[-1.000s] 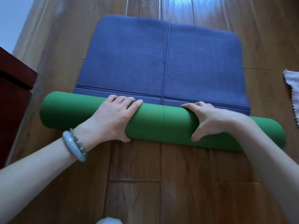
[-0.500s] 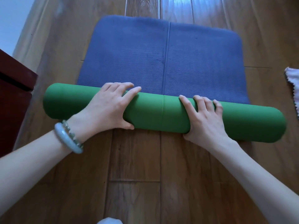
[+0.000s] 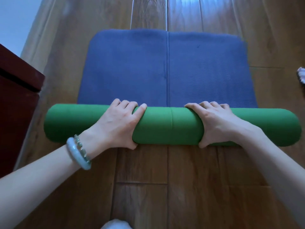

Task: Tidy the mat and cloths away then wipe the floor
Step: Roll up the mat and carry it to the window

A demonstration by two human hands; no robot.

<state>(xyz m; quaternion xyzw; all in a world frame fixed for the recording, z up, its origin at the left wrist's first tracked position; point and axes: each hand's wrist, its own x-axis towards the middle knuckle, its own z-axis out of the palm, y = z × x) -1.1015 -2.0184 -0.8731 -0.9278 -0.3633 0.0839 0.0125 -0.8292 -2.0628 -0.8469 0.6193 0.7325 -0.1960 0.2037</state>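
A mat lies on the wooden floor [image 3: 165, 179], partly rolled. Its rolled part [image 3: 170, 126] shows a green outer face and lies crosswise in front of me. The flat part [image 3: 165, 68], blue with a ribbed surface, stretches away beyond the roll. My left hand [image 3: 117, 124] grips the roll left of its middle, fingers curled over the top and thumb at the near side. My right hand [image 3: 217, 123] grips it right of the middle in the same way. A pale cloth [image 3: 301, 77] peeks in at the right edge.
A dark red wooden cabinet [image 3: 18, 100] stands close on the left, near the roll's left end. A white wall [image 3: 16, 22] runs at the far left. Something white [image 3: 115, 224] shows at the bottom edge.
The green roll has turned forward over the blue mat, leaving less of the flat part showing. Both hands have shifted their grip, the right one from flat on top to curled over.
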